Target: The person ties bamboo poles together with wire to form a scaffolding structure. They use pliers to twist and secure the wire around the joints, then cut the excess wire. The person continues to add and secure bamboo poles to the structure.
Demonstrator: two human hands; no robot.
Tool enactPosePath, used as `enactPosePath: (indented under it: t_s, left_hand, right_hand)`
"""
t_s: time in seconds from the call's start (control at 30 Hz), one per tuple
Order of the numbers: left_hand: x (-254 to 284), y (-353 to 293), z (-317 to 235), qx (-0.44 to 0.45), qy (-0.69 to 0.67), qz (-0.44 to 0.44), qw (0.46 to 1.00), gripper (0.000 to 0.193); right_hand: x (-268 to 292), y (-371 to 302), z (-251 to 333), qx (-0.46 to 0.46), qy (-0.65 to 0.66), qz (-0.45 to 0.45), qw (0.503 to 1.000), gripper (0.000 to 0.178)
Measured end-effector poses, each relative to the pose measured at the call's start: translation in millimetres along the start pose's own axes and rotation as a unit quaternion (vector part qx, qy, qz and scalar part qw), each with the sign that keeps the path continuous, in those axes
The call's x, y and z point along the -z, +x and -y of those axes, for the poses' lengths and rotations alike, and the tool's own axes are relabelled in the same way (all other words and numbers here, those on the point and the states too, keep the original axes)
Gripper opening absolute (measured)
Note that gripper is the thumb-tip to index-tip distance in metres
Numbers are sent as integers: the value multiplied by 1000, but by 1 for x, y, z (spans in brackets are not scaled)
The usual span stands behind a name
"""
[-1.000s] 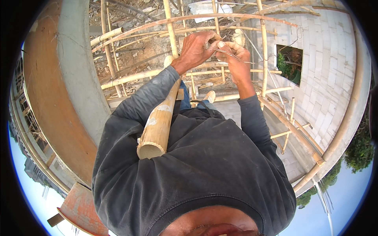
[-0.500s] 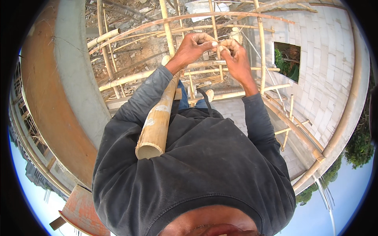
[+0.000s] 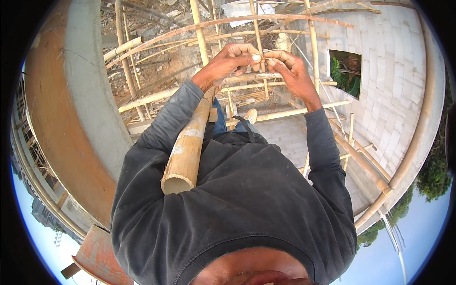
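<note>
I see left hand (image 3: 227, 61) and right hand (image 3: 289, 70) meeting fingertip to fingertip above the bamboo scaffold (image 3: 266, 78), pinching something too small to tell. Bamboo pole (image 3: 187, 147) leans against chest.

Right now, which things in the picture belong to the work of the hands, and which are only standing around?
In the work:
- left hand and right hand, fingertips pinched together on something too thin to identify
- thick bamboo pole against the chest

Only around:
- bamboo scaffold poles
- concrete column
- white block wall
- rubble below
</note>
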State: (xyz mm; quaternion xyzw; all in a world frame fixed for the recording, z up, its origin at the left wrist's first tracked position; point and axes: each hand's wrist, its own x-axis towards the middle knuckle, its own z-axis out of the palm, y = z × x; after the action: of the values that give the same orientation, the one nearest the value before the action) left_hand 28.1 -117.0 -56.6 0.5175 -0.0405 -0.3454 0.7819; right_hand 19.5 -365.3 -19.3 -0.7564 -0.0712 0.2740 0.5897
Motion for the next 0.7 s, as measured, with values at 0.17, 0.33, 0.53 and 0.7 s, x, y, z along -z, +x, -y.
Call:
enactPosePath:
  t_s: [0.17,0.33,0.53,0.7]
  left_hand:
    - [-2,3,-4,-5,175,68,982,19]
    - [-12,14,-2,10,330,-58,942,15]
    - [-12,17,4,14,185,-187,965,15]
    - [-1,1,6,64,-16,-105,992,18]
  right_hand:
    - [39,0,-4,50,-243,104,963,27]
    - [27,1,30,110,-332,14,937,15]
    - [-20,-5,19,34,-171,-146,974,15]
    - [-13,1,-26,64,-114,-102,986,15]
